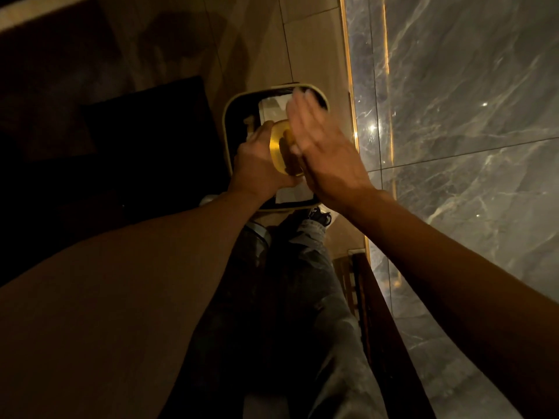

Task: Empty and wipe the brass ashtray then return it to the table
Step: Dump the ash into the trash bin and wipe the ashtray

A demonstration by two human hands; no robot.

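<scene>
We have the brass ashtray (282, 146) clamped in our left hand (260, 164), fingers wrapped round its far side and thumb near us, tipped on edge so its hollow faces sideways toward our right hand (320, 152). That tilt makes sense to us — with the mouth turned off level, whatever is inside should drop straight below the grip.

Directly beneath the grip sits a waste bin (230, 110), its pale rim framing a dark liner with white paper (272, 108) lying inside. We hold the ashtray over the middle of the opening rather than near its edge, probably so ash falls inside and not on the wooden floor (305, 55).

Our right hand is flat and open, gripping nothing, palm just beside the ashtray's rim and blurred. We judge it is there to tap or knock the metal. Whether it touches the brass we cannot tell.

Emptying looks to be the step in hand; wiping and the return to the table are not yet done.
</scene>
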